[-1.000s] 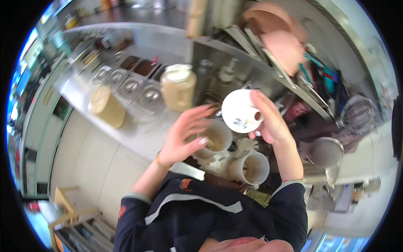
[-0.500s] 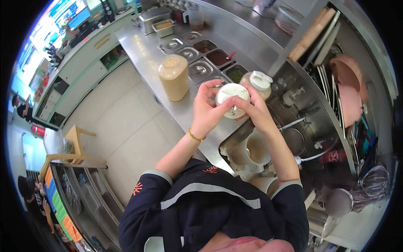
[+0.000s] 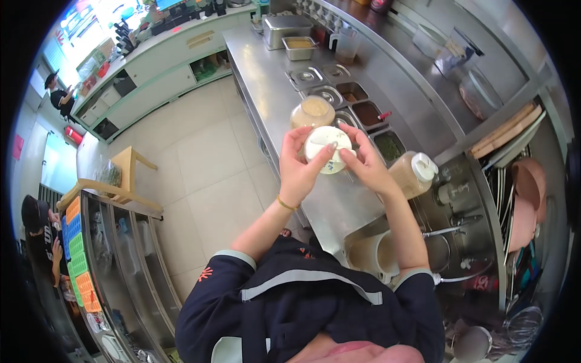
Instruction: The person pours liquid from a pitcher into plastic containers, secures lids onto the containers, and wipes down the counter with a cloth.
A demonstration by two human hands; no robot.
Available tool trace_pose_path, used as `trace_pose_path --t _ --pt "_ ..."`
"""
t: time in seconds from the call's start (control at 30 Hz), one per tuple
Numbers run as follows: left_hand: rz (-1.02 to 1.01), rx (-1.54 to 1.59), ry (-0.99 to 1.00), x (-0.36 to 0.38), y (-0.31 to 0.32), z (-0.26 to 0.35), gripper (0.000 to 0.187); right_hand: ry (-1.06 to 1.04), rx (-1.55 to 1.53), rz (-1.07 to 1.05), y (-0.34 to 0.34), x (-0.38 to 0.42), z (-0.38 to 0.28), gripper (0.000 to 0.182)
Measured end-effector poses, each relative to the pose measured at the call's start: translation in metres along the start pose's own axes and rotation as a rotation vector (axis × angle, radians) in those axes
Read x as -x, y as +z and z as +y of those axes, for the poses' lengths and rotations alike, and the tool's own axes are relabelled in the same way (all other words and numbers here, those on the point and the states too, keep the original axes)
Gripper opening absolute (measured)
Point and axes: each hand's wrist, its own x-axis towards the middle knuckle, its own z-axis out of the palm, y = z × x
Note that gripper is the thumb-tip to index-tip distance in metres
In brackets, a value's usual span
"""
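Observation:
A round white plastic lid (image 3: pixel 321 143) with a flip cap is held between my two hands over the steel counter. My left hand (image 3: pixel 298 166) grips its left side, thumb on top. My right hand (image 3: pixel 367 164) closes round the other side, its thumb also on the top face. Just beyond the fingers stands a lidless clear jug (image 3: pixel 313 110) of beige contents, its lower part hidden by the hands and lid. To the right is a similar jug (image 3: pixel 411 175) wearing a white flip-cap lid.
Steel pans, some lidded, are set into the counter (image 3: pixel 260 78), including one with green contents (image 3: pixel 389 145). A sink with a pitcher (image 3: pixel 386 254) lies at my lower right. Pink bowls (image 3: pixel 525 209) are on the right rack. Two people are at the far left.
My view and body have shifted, bringing the hands and lid nearer the open jug, which they now partly cover. My thumbs have moved slightly on the lid.

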Motion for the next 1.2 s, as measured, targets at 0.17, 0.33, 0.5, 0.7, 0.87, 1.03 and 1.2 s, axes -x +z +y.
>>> trace_pose_path --t 0.17,0.33,0.5,0.7,0.87,1.03,1.2 --pt "0.105 -0.697 0.355 -0.017 -0.018 -0.025 0.075 0.186 -0.223 0.053 0.033 -0.038 0.014 0.076" --pt "-0.153 -0.519 0.412 -0.045 -0.039 -0.036 0.099 -0.025 0.158 0.058 0.017 -0.101 0.010 0.068" --pt "0.141 -0.816 0.354 -0.068 -0.069 -0.109 0.110 -0.060 1.221 -0.112 -0.020 -0.163 0.013 0.081" --pt "-0.015 -0.789 -0.047 -0.081 -0.089 -0.186 0.108 -0.063 1.239 -0.611 -0.025 -0.202 0.042 0.083" --pt "0.060 -0.782 -0.086 -0.081 -0.084 -0.197 0.098 -0.178 1.307 -0.728 -0.026 -0.204 0.043 0.084" --pt "0.068 -0.794 -0.169 -0.081 -0.084 -0.191 0.093 -0.170 1.392 -0.827 -0.026 -0.209 0.044 0.089" --pt "0.086 -0.808 -0.198 -0.079 -0.080 -0.190 0.093 0.203 1.472 -0.518 -0.006 -0.207 0.037 0.099"
